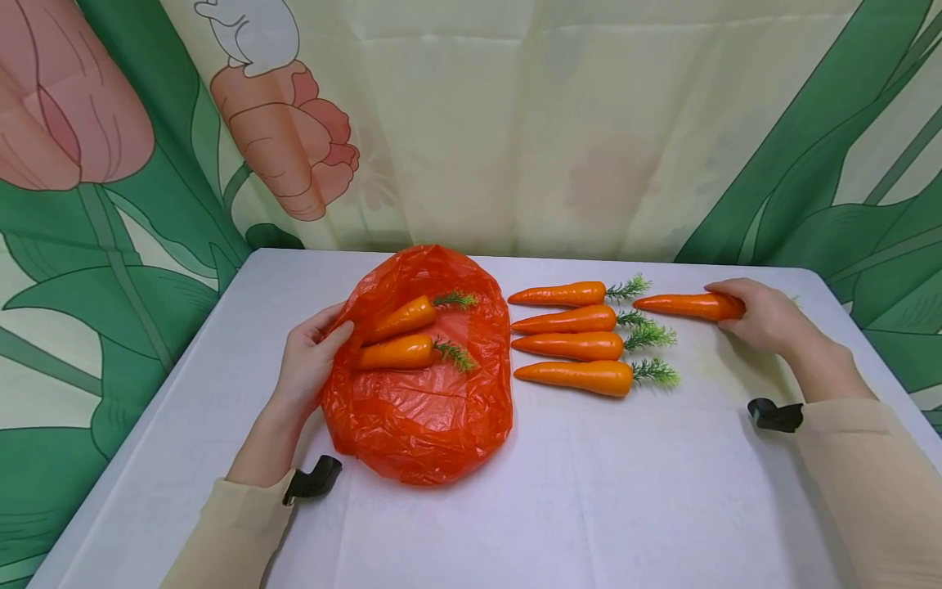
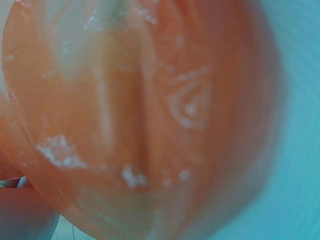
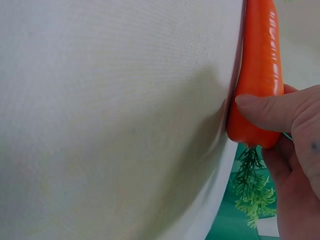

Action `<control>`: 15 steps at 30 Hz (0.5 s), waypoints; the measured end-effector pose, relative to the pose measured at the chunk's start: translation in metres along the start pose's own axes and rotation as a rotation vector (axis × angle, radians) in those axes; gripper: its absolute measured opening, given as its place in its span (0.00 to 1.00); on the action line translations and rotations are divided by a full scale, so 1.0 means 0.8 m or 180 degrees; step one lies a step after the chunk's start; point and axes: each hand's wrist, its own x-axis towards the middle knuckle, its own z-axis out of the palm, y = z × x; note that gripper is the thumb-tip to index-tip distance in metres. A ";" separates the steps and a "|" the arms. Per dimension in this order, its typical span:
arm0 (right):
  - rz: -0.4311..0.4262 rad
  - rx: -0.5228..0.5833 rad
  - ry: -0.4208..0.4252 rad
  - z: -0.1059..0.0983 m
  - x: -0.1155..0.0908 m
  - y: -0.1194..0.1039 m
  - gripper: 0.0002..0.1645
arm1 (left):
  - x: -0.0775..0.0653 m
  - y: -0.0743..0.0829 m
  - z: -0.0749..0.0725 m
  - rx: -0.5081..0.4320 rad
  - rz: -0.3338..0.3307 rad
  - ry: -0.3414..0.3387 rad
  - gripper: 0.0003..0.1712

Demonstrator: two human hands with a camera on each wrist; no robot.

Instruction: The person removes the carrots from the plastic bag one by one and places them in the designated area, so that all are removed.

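- Left hand [image 1: 312, 360]: thumb and fingers pinch the left rim of the red plastic bag [image 1: 427, 438].
- Bag: lies on the desk [image 1: 625, 491], left of centre, mouth spread wide and facing up. Two bagged carrots [image 1: 405, 352] inside, one above the other, greens to the right.
- Right hand [image 1: 761, 315]: grips the held carrot [image 1: 680, 306] by its thick end, thumb across it in the right wrist view; tip points left, greens beyond the fingers.
- Held carrot: right of the row, near the desk's far right corner; tip just beside the top row carrot's greens.
- Row: four loose carrots [image 1: 570, 346] between bag and right hand, tips left and right up by the bag's edge. Tight gap there.
- Room: wide strip of white cloth in front of bag and row; narrow margin behind, then the printed curtain [image 1: 478, 123].
- Left wrist view: mostly blurred bag film.
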 end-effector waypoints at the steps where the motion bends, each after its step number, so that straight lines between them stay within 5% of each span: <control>1: -0.0007 0.0001 0.0002 0.000 0.000 0.000 0.34 | 0.000 0.000 0.000 0.0006 -0.0001 -0.0001 0.27; 15: -0.0067 0.0019 0.0036 -0.001 -0.006 -0.003 0.35 | 0.000 0.001 -0.001 0.0004 -0.0004 -0.0006 0.27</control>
